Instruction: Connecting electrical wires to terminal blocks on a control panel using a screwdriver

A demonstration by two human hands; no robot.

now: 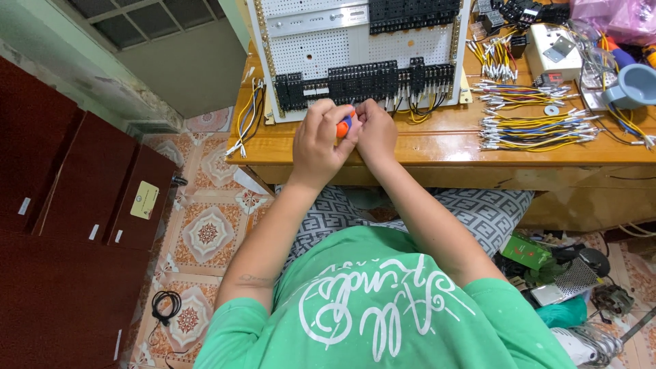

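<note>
My left hand (pixel 318 140) and my right hand (pixel 376 130) meet at the near edge of a white perforated panel (pixel 328 48) lying on a wooden table (pixel 437 147). Between them is a screwdriver with an orange and blue handle (pixel 345 126); my left hand is wrapped around it and my right hand's fingers close on it too. Its tip points toward a row of black terminal blocks (pixel 362 82) along the panel's near side. Yellow and black wires (pixel 418 113) hang from the blocks just right of my right hand.
Bundles of cut wires (pixel 533 126) lie on the table to the right, with a grey cup (pixel 634 85) and small parts behind. Loose wires (pixel 246 116) hang off the table's left end. Dark red cabinets (pixel 75 205) stand at left; tools (pixel 567 280) lie on the floor at right.
</note>
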